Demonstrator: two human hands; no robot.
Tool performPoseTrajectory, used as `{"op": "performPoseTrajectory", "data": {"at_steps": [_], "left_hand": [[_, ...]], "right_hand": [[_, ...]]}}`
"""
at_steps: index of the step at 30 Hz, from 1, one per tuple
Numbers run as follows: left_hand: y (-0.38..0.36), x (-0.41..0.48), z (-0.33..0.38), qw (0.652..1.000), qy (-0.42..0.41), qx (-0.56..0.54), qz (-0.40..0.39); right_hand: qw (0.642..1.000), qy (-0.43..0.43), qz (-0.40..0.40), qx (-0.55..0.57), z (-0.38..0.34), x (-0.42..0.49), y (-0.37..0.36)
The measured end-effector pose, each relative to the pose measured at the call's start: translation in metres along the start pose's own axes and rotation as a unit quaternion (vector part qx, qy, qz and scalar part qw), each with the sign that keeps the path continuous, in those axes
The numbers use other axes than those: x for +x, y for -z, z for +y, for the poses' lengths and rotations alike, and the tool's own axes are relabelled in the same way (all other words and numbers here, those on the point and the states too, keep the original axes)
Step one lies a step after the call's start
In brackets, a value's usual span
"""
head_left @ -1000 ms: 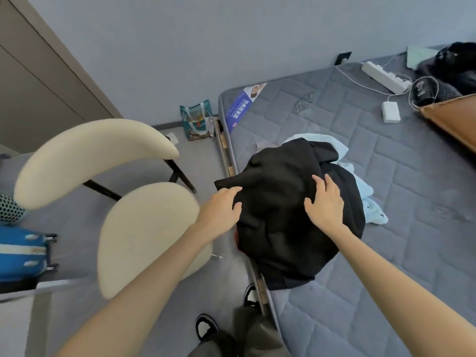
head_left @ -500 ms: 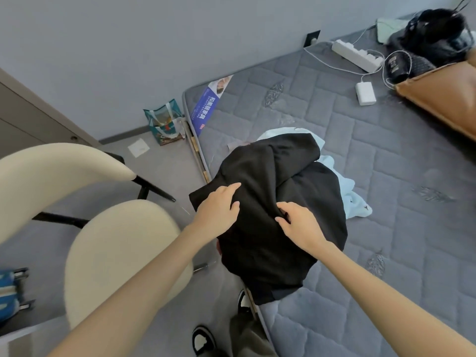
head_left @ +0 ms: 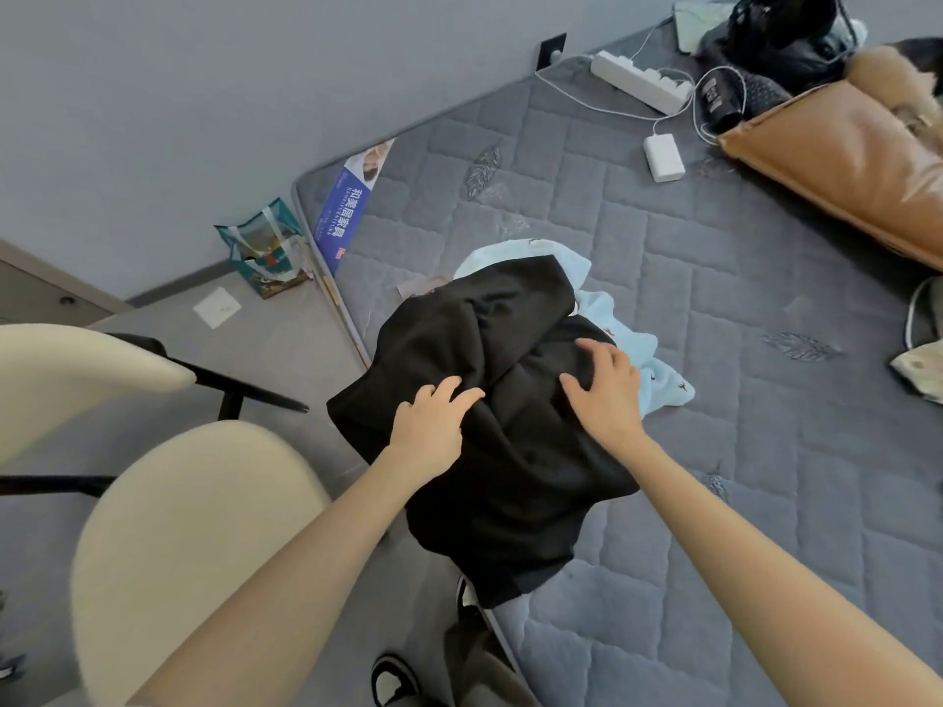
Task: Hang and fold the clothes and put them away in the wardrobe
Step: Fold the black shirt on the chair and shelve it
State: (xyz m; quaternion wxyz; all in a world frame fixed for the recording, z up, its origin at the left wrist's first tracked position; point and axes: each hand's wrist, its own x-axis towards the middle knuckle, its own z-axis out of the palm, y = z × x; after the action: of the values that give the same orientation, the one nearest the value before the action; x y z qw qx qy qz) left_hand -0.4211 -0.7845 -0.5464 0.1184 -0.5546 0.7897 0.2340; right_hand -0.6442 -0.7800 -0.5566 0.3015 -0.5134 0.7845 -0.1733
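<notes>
A crumpled black garment lies heaped at the left edge of a grey quilted mattress, part of it hanging over the side. Under its far right side a light blue garment sticks out. My left hand rests on the near left part of the black garment, fingers spread and pointing right. My right hand lies on the cloth to the right of it, fingers slightly bent over a fold. Neither hand visibly pinches the fabric.
A cream chair stands on the floor at my left. A small bag leans by the wall. At the mattress's far end lie a power strip, a white charger, a tan cushion and dark items.
My right hand has shifted from the middle fold out to the right and further up the black garment. The left hand stays on the cloth. The view has swung a little to the right.
</notes>
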Motion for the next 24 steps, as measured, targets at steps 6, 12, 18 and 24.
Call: {"op": "performPoseTrajectory", "data": {"at_steps": [6,12,18,24], "left_hand": [[-0.007,-0.016,-0.010,0.998,0.037,-0.042,-0.002],[0.005,-0.026,-0.018,0.969,0.065,-0.232,-0.043],[0.046,-0.056,-0.033,0.923,0.121,-0.365,0.017],[0.089,-0.127,-0.062,0.864,0.157,-0.472,0.076]], "right_hand": [[0.972,-0.207,-0.080,0.075,0.016,0.014,-0.008],[0.990,-0.091,-0.029,0.108,-0.011,-0.018,0.010],[0.978,0.079,-0.043,0.186,-0.079,-0.072,0.035],[0.946,0.173,-0.106,0.253,-0.170,-0.123,0.047]]}}
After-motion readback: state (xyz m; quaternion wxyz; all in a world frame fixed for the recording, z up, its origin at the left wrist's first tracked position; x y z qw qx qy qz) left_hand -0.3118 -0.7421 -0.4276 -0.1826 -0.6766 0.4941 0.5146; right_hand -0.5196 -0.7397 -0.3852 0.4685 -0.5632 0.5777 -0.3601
